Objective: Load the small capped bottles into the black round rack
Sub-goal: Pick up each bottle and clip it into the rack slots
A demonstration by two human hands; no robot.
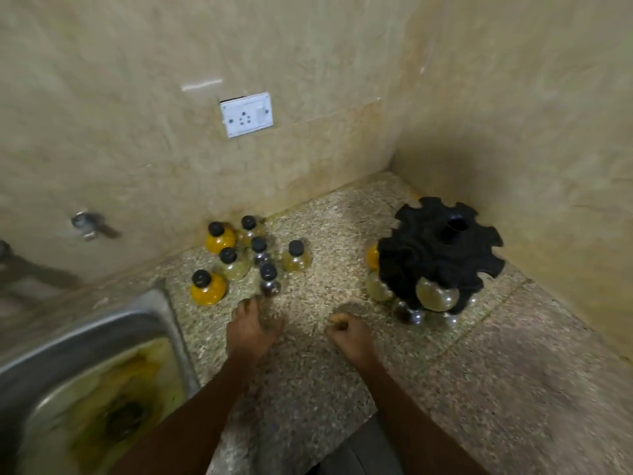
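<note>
1. We see the black round rack standing on the speckled counter, ahead and to the right of the right hand, close to the corner where the two walls meet.
2. Several small bottles already hang in its lower slots: a pale yellowish one faces us, another sits at the rack's left edge, and an orange-filled one peeks out above that (the upper slots we can see hold nothing).
3. The loose capped bottles stand upright in a cluster ahead of the left hand, all with black caps.
4. Nearest that hand is a dark-filled bottle, just beyond the fingertips; we cannot tell whether they touch it, as the frame is blurred there.
5. To the hand's left front is an orange bottle; further out stand a pale one, another orange one, a second dark one, one by the wall and a pale one set apart on the right.
6. The left hand lies palm down over the counter, fingers stretched forward and holding nothing.
7. The right hand is curled into a loose fist, well apart from the rack; nothing shows in its grasp.
8. Left of the left forearm lies a stained steel sink; on the wall beyond the bottles is a white socket plate, and further left a tap.
</note>
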